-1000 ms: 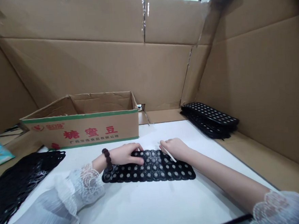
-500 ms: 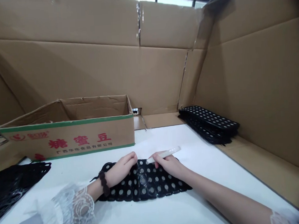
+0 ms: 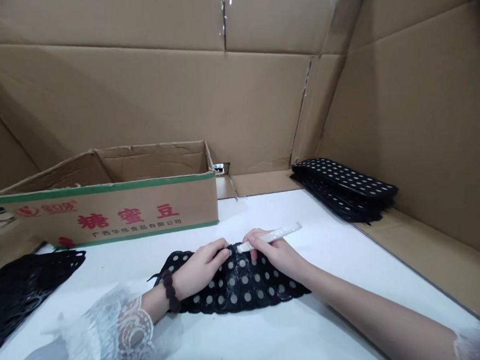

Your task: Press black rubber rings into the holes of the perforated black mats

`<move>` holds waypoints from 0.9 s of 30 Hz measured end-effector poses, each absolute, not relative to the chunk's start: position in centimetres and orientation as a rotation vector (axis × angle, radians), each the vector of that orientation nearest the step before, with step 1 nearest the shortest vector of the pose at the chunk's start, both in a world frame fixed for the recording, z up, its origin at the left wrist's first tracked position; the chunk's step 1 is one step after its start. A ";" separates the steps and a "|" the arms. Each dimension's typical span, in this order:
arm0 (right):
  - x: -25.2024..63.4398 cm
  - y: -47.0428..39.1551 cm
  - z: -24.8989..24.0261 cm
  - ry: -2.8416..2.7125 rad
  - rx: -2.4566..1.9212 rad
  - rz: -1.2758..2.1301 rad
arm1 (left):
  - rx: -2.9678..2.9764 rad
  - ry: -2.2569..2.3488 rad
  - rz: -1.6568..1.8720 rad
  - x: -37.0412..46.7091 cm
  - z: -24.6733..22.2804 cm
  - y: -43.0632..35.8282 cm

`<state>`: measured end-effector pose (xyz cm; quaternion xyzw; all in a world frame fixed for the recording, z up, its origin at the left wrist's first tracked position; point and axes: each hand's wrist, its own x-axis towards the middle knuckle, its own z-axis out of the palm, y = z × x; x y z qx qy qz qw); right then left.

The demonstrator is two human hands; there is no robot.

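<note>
A black polka-dot piece (image 3: 233,282), shiny with pale round dots and a scalloped lower edge, lies on the white table in front of me. My left hand (image 3: 202,265) rests over its left half, fingers curled and pinching the upper edge near the middle. My right hand (image 3: 275,254) grips a slim white pen-like tool (image 3: 282,232), whose lower tip meets that upper edge close to my left fingertips. What the tip does there is too small to make out.
A cardboard box (image 3: 183,197) with red print and green trim stands behind at left. Black openwork pieces (image 3: 26,293) lie at the left edge. A stack of folded black polka-dot pieces (image 3: 343,189) sits at the back right. Cardboard walls (image 3: 169,102) enclose the white table (image 3: 316,328).
My left fingertips have shifted right along the upper edge, closer to the tool tip. That edge now looks bunched between my hands. The view has tilted slightly downward.
</note>
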<state>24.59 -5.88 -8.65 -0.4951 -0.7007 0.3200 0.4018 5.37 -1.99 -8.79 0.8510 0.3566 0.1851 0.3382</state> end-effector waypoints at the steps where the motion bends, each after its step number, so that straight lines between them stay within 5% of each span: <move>1: 24.6 -6.0 -8.5 -1.767 -1.247 0.805 | 2.200 0.928 0.482 5.4 -8.8 -2.1; 27: 23.1 -6.8 -9.4 -1.837 -1.347 0.685 | 2.116 0.988 0.485 5.6 -9.3 -1.9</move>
